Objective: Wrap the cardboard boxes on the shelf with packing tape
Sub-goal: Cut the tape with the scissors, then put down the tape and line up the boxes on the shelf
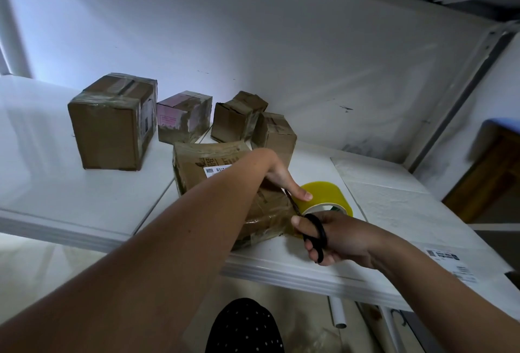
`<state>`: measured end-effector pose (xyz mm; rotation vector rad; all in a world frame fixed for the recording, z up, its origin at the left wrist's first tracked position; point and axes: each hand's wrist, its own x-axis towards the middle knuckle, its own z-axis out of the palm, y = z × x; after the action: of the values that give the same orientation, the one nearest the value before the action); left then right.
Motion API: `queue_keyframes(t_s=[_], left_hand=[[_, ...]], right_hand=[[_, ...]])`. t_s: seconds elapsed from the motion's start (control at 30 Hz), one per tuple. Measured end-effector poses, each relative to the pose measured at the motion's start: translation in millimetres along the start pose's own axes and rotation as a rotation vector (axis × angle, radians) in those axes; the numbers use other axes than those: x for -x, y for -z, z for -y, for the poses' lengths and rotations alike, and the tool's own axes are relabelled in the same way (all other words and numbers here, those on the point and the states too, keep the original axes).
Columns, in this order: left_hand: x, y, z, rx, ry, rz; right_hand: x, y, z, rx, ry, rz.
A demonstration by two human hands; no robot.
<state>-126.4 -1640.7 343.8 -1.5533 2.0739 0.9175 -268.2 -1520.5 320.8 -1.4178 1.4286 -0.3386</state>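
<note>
A tape-wrapped cardboard box (202, 167) with a white label lies near the front edge of the white shelf (84, 198). My left hand (284, 181) reaches across the box and grips the yellow roll of packing tape (329, 193) standing just right of it. My right hand (332, 237) holds black-handled scissors (315, 228), fingers through the loops, with the blades pointing up at the tape stretched between the roll and the box.
Several more boxes stand behind: a large one (109, 127) at the left, a pink-labelled one (183, 119), and two small ones (239, 119) (275, 133). A shipping label (450, 262) lies at the shelf's right front. A wooden piece of furniture (489, 175) stands to the right.
</note>
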Motion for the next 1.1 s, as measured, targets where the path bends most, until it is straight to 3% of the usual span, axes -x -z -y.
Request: queue_keyframes(t_s=[0.2,0.43,0.7,0.8,0.9,1.0,1.1], left_hand=[[0,-2,-1,0.060,0.019,-0.011],[-1,0,-2,0.020,0.019,0.008],[4,-3,0,0.060,-0.004,-0.034],[5,-5,-1,0.113,0.000,-0.044],[5,-9,0,0.226,-0.052,-0.080],[2,-9,11,0.493,-0.118,-0.203],[0,-10,20,0.531,-0.154,-0.234]], right_hand=[[1,0,2,-0.052,-0.060,0.084],[-3,-3,0,-0.114,-0.034,0.035],[-12,2,3,0.046,0.008,-0.047],[-10,5,4,0.140,-0.024,0.011],[-4,17,2,0.090,-0.030,0.053],[4,29,-3,0.048,-0.010,0.023],[11,39,-7,-0.025,-0.006,0.025]])
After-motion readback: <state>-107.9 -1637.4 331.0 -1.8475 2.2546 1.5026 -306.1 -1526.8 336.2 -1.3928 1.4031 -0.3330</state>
